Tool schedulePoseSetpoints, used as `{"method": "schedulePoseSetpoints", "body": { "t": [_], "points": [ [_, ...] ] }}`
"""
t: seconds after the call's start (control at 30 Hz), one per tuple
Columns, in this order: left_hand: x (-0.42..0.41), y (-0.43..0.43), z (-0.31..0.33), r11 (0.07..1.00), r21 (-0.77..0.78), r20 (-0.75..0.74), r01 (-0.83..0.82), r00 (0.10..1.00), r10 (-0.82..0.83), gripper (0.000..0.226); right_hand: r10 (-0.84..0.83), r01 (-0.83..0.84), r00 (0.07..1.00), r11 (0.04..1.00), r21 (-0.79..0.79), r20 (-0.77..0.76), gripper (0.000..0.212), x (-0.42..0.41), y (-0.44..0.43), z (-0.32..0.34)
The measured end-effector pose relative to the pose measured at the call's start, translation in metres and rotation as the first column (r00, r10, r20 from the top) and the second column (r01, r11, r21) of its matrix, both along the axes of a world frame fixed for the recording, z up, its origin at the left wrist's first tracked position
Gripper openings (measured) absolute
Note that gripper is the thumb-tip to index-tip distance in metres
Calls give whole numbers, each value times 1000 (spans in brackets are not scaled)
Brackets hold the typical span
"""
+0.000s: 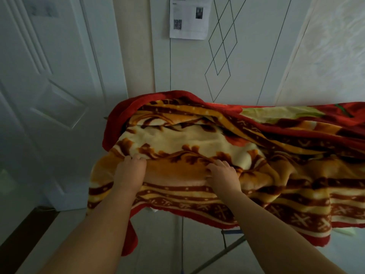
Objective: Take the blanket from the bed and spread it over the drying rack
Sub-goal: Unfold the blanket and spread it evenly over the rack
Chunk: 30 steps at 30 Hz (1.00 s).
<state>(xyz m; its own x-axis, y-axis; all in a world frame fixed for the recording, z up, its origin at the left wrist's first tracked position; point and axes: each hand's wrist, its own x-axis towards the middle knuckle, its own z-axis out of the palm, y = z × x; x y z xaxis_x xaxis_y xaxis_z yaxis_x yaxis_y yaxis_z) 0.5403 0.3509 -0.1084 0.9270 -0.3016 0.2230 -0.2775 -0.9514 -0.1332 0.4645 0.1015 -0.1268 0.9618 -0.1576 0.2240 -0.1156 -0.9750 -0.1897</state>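
Left hand [130, 172] at centre-left of the frame, its grip bunched on a fold of the thick plush blanket [187, 139], red-bordered with orange, cream and brown patterning. Right hand [222, 174] sits near it toward centre, fingers curled and digging into the same orange band, so both grips are clamped on cloth rather than spread flat. The blanket lies over the grey metal drying rack [232, 246], whose legs peek out below at lower centre. So the carry from the bed looks done, but the spreading is not. The fabric is heaped in thick folds across the middle, with a red edge doubled over along the top, one corner dangling at lower left and the near hem hanging unevenly. What's left, I'd judge, is pulling those layers out flat and even.
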Motion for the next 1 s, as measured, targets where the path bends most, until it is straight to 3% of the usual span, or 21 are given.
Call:
{"method": "schedulePoseSetpoints", "body": {
  "t": [0.13, 0.37, 0.57, 0.7, 0.83, 0.9, 1.0],
  "points": [
    [0, 5, -1, 998, -52, -16, 28, 999, -29, 23, -31, 31, 994, 1000, 3, 102, 19, 0, 1, -7],
    [-25, 14, -16, 997, -31, 9, 67, 998, -67, 21, -30, 34, 993, 999, -30, 115, 20, -16, 7, -13],
    [-57, 8, -31, 998, -53, -59, 40, 997, -43, 23, -46, 49, 995, 998, -37, 86, 20, -18, 11, -11],
    [-65, 0, -38, 999, -32, -125, -39, 992, 35, 25, 0, -1, 1000, 999, -39, -14, 20, -28, 2, -9],
    [-58, -16, -21, 996, 13, -92, -92, 991, 93, 26, 52, -46, 996, 995, 90, -66, 24, -41, -18, -11],
    [-58, -37, -11, 995, 80, -85, -62, 994, 69, 32, 30, -24, 998, 991, 130, -46, 29, -51, -36, -9],
    [-63, -84, 0, 999, 44, -95, 9, 996, -5, 35, -37, 39, 999, 991, 129, -19, 35, -67, -74, -1]
  ]
}}
